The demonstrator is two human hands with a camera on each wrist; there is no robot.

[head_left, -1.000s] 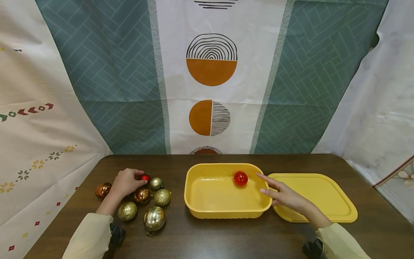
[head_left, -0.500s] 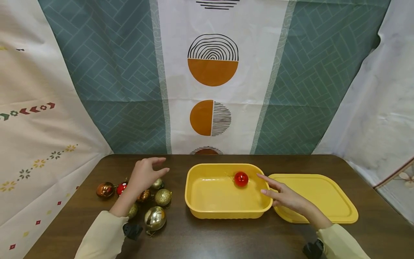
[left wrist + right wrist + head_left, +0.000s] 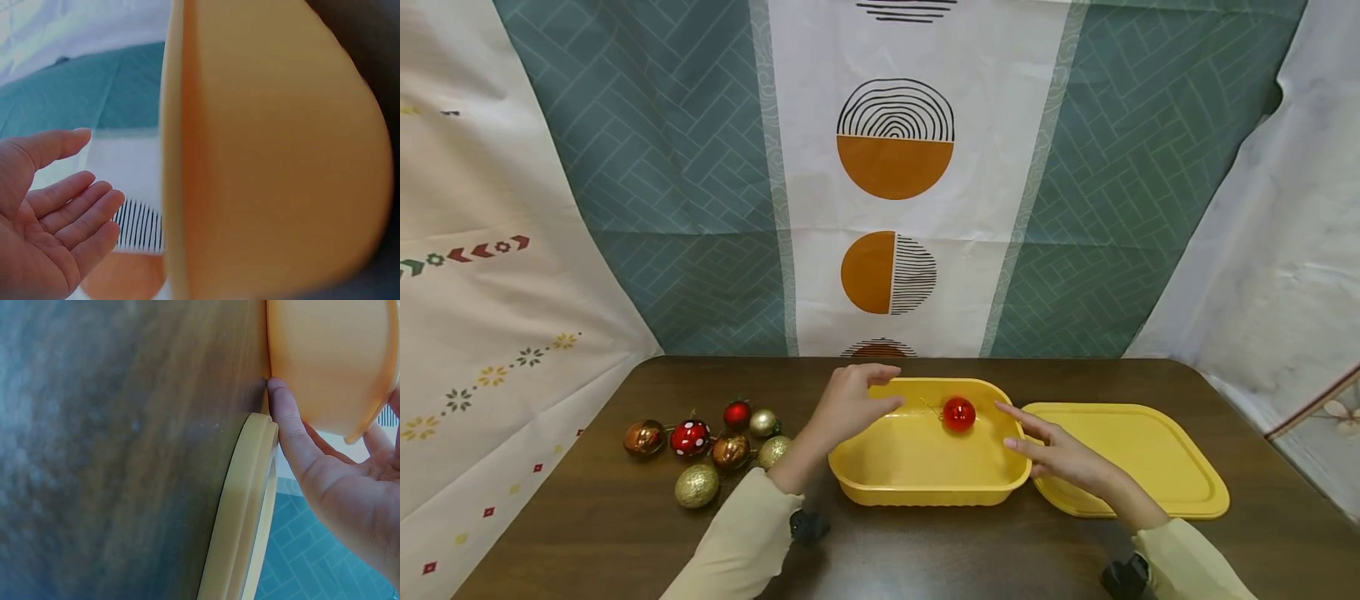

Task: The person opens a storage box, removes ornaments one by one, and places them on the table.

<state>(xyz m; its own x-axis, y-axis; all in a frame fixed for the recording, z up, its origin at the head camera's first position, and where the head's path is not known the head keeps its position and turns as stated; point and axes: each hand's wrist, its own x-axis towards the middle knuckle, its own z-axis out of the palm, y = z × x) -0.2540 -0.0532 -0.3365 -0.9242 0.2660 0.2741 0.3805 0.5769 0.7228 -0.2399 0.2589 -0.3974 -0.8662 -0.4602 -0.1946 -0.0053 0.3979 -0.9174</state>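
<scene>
My left hand (image 3: 848, 407) hangs over the left side of a yellow plastic container (image 3: 928, 493), thumb and fingers spread apart. In the left wrist view its palm (image 3: 37, 231) faces up with nothing in it, beside the container's wall (image 3: 281, 150). A shiny red Christmas bauble (image 3: 958, 414) lies inside the container, toward the right. My right hand (image 3: 1070, 456) stays at the container's right end, fingers extended over the rim. Seen from the right wrist, one fingertip (image 3: 278, 387) touches the low outer wall, close to the yellow lid (image 3: 240, 512).
On the left of the dark wooden table lie several baubles: copper (image 3: 643, 438), red with white dots (image 3: 690, 437), plain red (image 3: 737, 414), small gold (image 3: 764, 423) and glittery gold (image 3: 697, 486). The flat yellow lid (image 3: 1131, 454) lies right of the container. A patterned curtain (image 3: 700, 292) hangs behind.
My left hand has left the baubles, lifted and swung right to the container. The plain red bauble it was at still lies in the group. My right hand has stayed put.
</scene>
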